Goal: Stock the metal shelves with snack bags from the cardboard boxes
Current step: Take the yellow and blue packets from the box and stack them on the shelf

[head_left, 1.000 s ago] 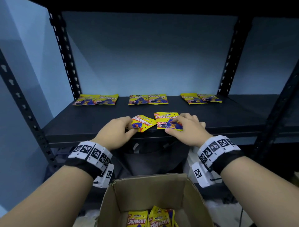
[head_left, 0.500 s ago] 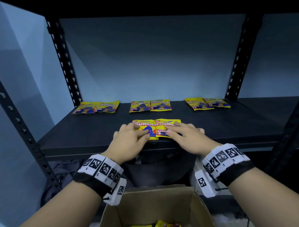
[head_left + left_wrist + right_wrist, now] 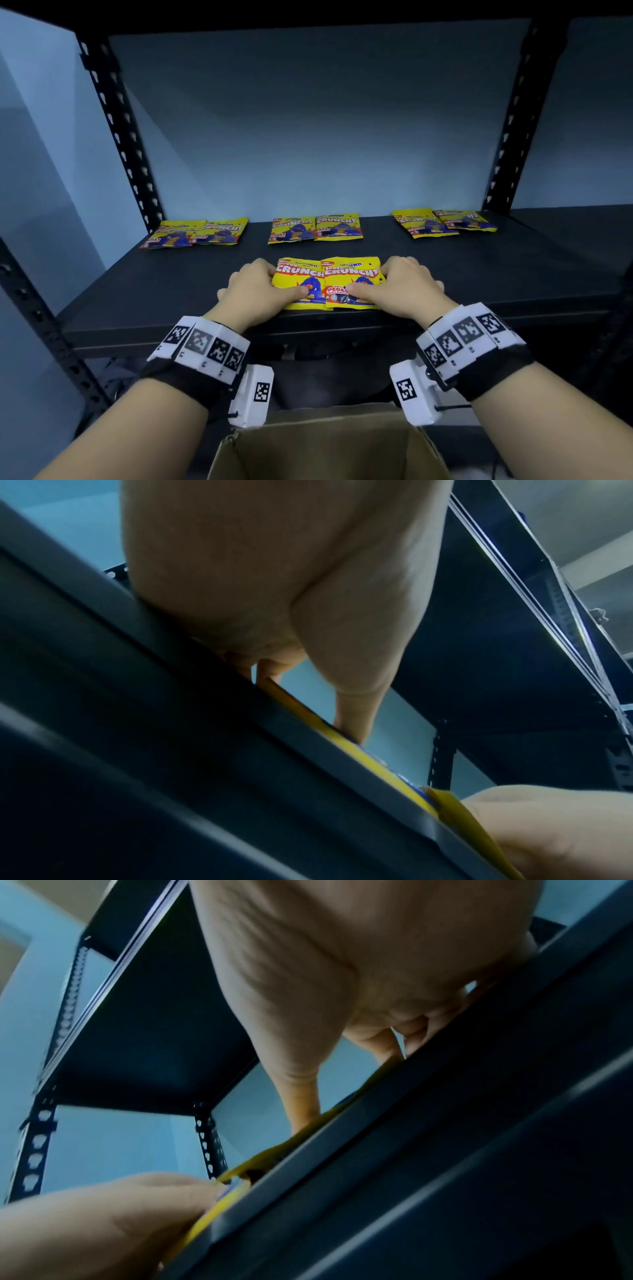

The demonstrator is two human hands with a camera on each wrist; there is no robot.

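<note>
The two snack bags (image 3: 329, 282), apart and askew a second ago, now lie squared side by side at the shelf (image 3: 191, 294) front — left hand (image 3: 255, 291) and right hand (image 3: 399, 287) pinch their outer edges, fingers curled; placement nearly done.

- Two yellow snack bags, the left front bag (image 3: 298, 282) and the right front bag (image 3: 352, 281), lie flat, face up and side by side at the front edge of the black metal shelf (image 3: 171, 291) (red "CRUNCHY" lettering, blue figure).
- Three pairs of like bags lie flat along the back: left pair (image 3: 195, 233), middle pair (image 3: 315, 228), right pair (image 3: 443, 222).
- The cardboard box (image 3: 329, 445) stands open below the shelf.
</note>
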